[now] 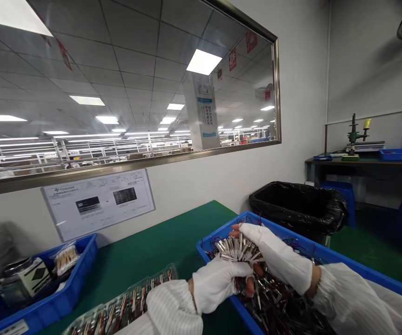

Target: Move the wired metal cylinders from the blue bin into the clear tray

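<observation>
My left hand (218, 281), in a white fingerless glove, curls round the near side of a bunch of thin silver metal cylinders (239, 249). My right hand (264, 244), gloved the same way, closes over the bunch from the far right side. Both hands are over a large blue bin (248, 318), which holds a heap of similar wired parts (278, 302). Left of my left forearm lies a clear plastic tray (171, 270) with rows of parts with red and dark wires (124, 309). Some fingertips are hidden behind the bunch.
A smaller blue bin (78, 274) at left holds a jar-like container (26, 281) and a bag of cotton swabs (66, 258). Beneath all this is a green tabletop (141, 249). A black-lined waste bin (298, 204) stands beyond the large bin. A wall (194, 181) borders the far table edge.
</observation>
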Action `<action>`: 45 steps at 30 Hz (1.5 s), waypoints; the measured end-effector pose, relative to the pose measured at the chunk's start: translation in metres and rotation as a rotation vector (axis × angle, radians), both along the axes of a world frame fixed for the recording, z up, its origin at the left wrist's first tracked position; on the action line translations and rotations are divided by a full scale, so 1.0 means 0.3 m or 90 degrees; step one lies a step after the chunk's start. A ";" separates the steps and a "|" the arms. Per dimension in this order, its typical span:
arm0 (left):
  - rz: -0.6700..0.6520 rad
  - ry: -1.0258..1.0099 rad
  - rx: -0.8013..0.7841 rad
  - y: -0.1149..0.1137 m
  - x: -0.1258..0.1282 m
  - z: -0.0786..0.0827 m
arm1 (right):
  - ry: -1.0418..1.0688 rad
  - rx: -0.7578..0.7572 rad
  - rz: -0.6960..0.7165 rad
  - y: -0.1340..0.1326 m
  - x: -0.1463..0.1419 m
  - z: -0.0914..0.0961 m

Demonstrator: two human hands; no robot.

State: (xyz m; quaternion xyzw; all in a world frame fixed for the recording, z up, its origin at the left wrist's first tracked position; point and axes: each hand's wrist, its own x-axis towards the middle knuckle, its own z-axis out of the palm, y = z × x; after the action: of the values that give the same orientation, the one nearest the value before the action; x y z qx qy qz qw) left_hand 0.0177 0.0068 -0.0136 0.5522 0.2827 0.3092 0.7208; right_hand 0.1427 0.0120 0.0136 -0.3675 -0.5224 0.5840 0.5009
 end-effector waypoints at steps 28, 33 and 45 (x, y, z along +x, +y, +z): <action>0.019 0.025 0.036 -0.019 0.010 0.000 | -0.106 0.116 0.078 -0.009 0.021 -0.014; 0.028 0.044 0.028 -0.016 0.004 -0.002 | -0.144 0.141 0.035 -0.081 0.045 0.050; 0.196 0.190 0.520 -0.008 -0.008 0.041 | -0.078 0.195 0.179 -0.034 0.075 0.056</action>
State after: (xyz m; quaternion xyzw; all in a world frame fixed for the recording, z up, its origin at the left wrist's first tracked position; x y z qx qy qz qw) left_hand 0.0152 0.0043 -0.0013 0.7812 0.3168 0.4158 0.3413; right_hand 0.1650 0.0018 0.0305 -0.2455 -0.6808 0.5383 0.4319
